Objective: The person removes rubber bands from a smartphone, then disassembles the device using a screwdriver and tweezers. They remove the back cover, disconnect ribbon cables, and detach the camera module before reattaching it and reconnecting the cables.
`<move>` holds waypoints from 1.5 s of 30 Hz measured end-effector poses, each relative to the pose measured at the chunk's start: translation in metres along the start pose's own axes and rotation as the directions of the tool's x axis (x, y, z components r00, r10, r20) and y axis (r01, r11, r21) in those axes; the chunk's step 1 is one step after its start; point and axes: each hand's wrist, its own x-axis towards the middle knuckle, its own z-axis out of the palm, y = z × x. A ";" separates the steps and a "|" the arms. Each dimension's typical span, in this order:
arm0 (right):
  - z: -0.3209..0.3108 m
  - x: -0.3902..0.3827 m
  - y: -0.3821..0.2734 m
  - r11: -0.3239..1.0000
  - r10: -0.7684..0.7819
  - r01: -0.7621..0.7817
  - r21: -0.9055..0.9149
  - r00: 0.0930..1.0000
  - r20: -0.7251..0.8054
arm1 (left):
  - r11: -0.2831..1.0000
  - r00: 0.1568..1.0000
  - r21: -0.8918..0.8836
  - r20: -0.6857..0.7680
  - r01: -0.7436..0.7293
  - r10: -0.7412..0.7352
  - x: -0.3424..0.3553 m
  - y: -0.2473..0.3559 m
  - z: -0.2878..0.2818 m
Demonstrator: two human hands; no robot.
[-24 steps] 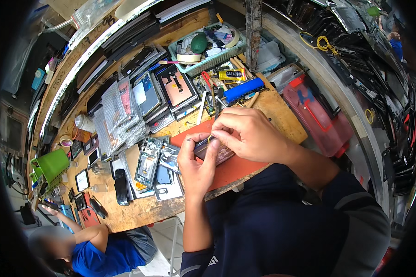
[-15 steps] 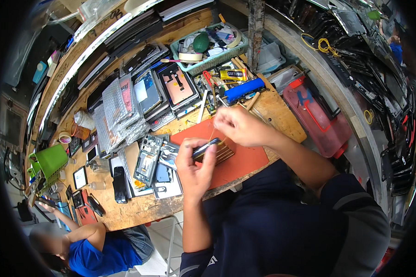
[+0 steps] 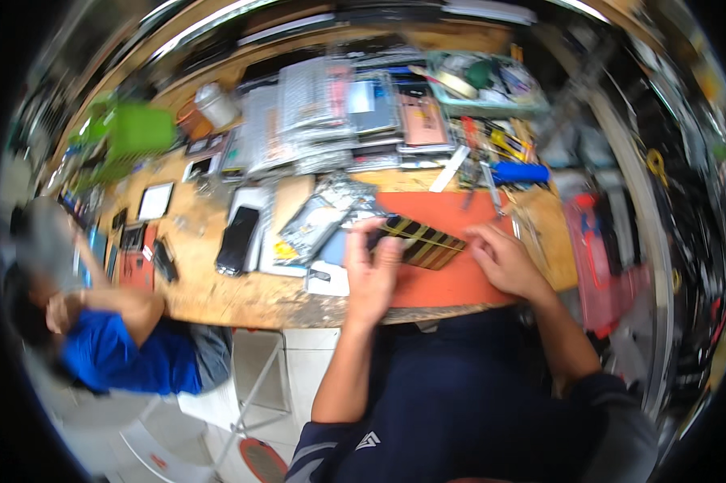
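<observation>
My left hand grips the left end of a flat, dark slab, phone-like in shape, between thumb and fingers. Several tan bands cross it like stripes, and a thin yellow rubber band runs along its length. The slab is tilted above an orange-red work mat. At its right corner are the bent, closed fingertips of my right hand; whether they pinch the band there is too blurred to tell. Beside my left hand lies an opened device in a silvery bag.
A black phone lies left on the wooden bench. Bubble-wrapped packs are stacked at the back, near a teal basket of supplies. A blue roll and tools lie at the back right. A co-worker in blue sits at left.
My right hand has come down from above the slab to its right corner. The slab now shows its broad banded side. The whole view has swung left and blurred.
</observation>
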 end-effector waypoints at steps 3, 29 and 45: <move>-0.005 0.005 -0.001 0.993 -0.105 0.099 0.058 0.989 0.102 | 0.988 0.990 0.153 0.139 -0.026 0.005 0.003 0.007 -0.008; 0.330 0.537 -0.286 0.595 -0.521 0.684 -0.423 0.728 0.445 | 0.943 0.587 -0.221 -0.809 -0.248 -0.036 -0.037 -0.039 -0.187; 0.203 0.403 -0.269 0.681 -0.727 0.719 0.135 0.686 0.012 | 0.941 0.540 -0.190 -0.842 -0.279 -0.010 -0.031 -0.051 -0.195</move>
